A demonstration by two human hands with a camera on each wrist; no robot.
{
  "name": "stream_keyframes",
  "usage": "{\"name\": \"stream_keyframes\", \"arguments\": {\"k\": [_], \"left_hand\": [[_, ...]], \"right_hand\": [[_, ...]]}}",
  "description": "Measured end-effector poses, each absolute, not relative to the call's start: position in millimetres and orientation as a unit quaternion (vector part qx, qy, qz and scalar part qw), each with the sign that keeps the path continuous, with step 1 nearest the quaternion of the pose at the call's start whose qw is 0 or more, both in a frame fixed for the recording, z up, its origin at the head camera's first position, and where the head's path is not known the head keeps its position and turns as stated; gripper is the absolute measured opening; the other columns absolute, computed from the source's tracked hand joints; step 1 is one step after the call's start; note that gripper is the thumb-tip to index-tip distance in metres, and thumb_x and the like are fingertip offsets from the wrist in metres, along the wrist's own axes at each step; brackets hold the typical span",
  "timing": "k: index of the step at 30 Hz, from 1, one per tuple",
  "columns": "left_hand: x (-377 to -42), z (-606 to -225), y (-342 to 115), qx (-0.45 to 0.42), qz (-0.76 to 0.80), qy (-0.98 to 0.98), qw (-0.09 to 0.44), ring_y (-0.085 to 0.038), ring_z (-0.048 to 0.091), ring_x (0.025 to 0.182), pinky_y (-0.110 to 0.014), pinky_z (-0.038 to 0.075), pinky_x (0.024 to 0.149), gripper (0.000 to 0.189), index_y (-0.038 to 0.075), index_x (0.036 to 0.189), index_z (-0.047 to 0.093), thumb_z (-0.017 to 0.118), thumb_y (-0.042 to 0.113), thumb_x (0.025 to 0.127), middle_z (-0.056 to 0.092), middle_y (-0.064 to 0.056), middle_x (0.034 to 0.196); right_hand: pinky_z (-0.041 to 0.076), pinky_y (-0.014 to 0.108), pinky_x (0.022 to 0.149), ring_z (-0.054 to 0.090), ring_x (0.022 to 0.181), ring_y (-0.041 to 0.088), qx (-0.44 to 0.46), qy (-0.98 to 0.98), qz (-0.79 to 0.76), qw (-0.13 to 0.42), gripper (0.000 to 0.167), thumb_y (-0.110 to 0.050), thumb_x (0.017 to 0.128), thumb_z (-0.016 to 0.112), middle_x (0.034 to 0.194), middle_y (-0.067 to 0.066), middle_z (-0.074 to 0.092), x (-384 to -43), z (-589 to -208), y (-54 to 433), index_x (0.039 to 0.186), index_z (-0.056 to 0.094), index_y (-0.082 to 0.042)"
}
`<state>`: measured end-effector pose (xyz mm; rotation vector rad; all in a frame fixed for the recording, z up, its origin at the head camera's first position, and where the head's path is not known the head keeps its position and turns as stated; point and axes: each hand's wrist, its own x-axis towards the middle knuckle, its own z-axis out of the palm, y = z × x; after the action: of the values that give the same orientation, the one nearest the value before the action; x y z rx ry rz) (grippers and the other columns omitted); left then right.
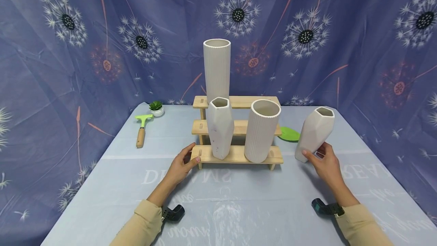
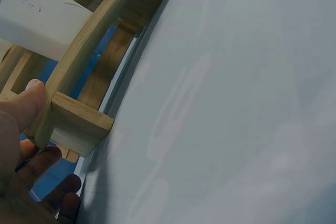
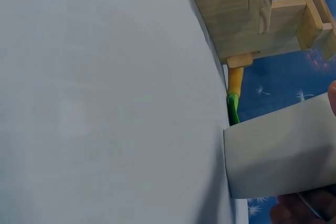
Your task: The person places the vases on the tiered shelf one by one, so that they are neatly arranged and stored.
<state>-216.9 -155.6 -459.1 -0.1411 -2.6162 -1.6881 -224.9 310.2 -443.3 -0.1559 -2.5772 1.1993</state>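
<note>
At the left end of a three-tier wooden stand point(image 1: 239, 157), my left hand point(image 1: 182, 165) grips the lowest shelf. The left wrist view shows its thumb point(image 2: 32, 100) on top and fingers below the board. A white faceted vase point(image 1: 314, 134) stands on the table to the right, held low down by my right hand point(image 1: 324, 164). Its base point(image 3: 273, 153) meets the cloth in the right wrist view. On the lowest shelf are another faceted white vase point(image 1: 220, 128) with purple marks and a ribbed white vase point(image 1: 262, 132). A tall ribbed vase point(image 1: 217, 69) rises at the top tier.
A green-headed tool point(image 1: 289, 134) lies partly behind the stand; its yellowish handle point(image 3: 235, 81) shows in the right wrist view. At back left lie a green scraper-like tool point(image 1: 141, 130) and a small potted succulent point(image 1: 156, 108). Behind hangs a blue dandelion-patterned curtain point(image 1: 177, 48).
</note>
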Motion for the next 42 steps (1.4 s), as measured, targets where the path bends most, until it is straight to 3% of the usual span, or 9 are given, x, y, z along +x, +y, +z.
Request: {"name": "stream_keyframes", "arguments": {"k": [2, 4, 7, 26, 34, 42], "left_hand": [[-216.7, -458.8, -155.5, -0.046, -0.544, -0.838, 0.012, -0.034, 0.049, 0.122, -0.050, 0.039, 0.101, 0.065, 0.015, 0.146, 0.036, 0.064, 0.031, 0.090, 0.049, -0.018, 0.136], [-216.8, -459.1, -155.5, -0.045, -0.545, -0.837, 0.011, -0.034, 0.048, 0.122, -0.050, 0.039, 0.102, 0.065, 0.015, 0.146, 0.036, 0.064, 0.031, 0.090, 0.049, -0.018, 0.137], [-217.1, -459.6, -155.6, -0.042, -0.549, -0.835, 0.010, -0.034, 0.048, 0.124, -0.050, 0.038, 0.103, 0.065, 0.016, 0.146, 0.036, 0.064, 0.031, 0.090, 0.049, -0.018, 0.137], [-215.5, -456.5, -154.2, -0.048, -0.550, -0.834, 0.013, -0.036, 0.049, 0.121, -0.049, 0.042, 0.098, 0.065, 0.011, 0.146, 0.035, 0.064, 0.028, 0.090, 0.049, -0.021, 0.135], [-216.8, -461.1, -154.9, -0.042, -0.555, -0.830, 0.007, -0.036, 0.046, 0.125, -0.052, 0.038, 0.103, 0.067, 0.015, 0.146, 0.035, 0.065, 0.033, 0.089, 0.047, -0.019, 0.138], [-214.7, -462.9, -155.3, -0.066, -0.540, -0.838, 0.044, -0.037, 0.051, 0.115, -0.045, 0.044, 0.092, 0.067, 0.011, 0.144, 0.037, 0.063, 0.038, 0.089, 0.051, -0.023, 0.131]], "right_hand": [[0.050, 0.030, 0.085, 0.049, 0.120, 0.047, -0.055, -0.895, 0.416, 0.147, 0.079, -0.039, 0.087, 0.065, 0.131, 0.034, 0.046, -226.4, -443.6, 310.6, 0.141, 0.028, 0.005], [0.045, 0.013, 0.074, 0.051, 0.119, 0.047, -0.054, -0.894, 0.420, 0.148, 0.077, -0.039, 0.087, 0.065, 0.129, 0.034, 0.048, -227.9, -443.7, 310.6, 0.140, 0.030, 0.004], [0.034, 0.001, 0.066, 0.052, 0.117, 0.047, -0.055, -0.890, 0.428, 0.150, 0.075, -0.039, 0.087, 0.065, 0.128, 0.034, 0.049, -230.5, -444.0, 310.4, 0.138, 0.032, 0.005], [0.036, 0.009, 0.067, 0.055, 0.114, 0.042, -0.087, -0.887, 0.423, 0.164, 0.073, -0.042, 0.085, 0.067, 0.124, 0.031, 0.054, -237.0, -445.0, 307.8, 0.133, 0.039, 0.004], [0.038, 0.015, 0.071, 0.055, 0.114, 0.041, -0.094, -0.887, 0.421, 0.162, 0.073, -0.043, 0.084, 0.068, 0.124, 0.030, 0.055, -234.4, -443.7, 307.3, 0.133, 0.041, 0.003], [0.039, 0.012, 0.067, 0.056, 0.112, 0.038, -0.068, -0.893, 0.413, 0.164, 0.073, -0.046, 0.084, 0.067, 0.126, 0.028, 0.056, -232.5, -426.8, 305.5, 0.133, 0.042, 0.001]]}}
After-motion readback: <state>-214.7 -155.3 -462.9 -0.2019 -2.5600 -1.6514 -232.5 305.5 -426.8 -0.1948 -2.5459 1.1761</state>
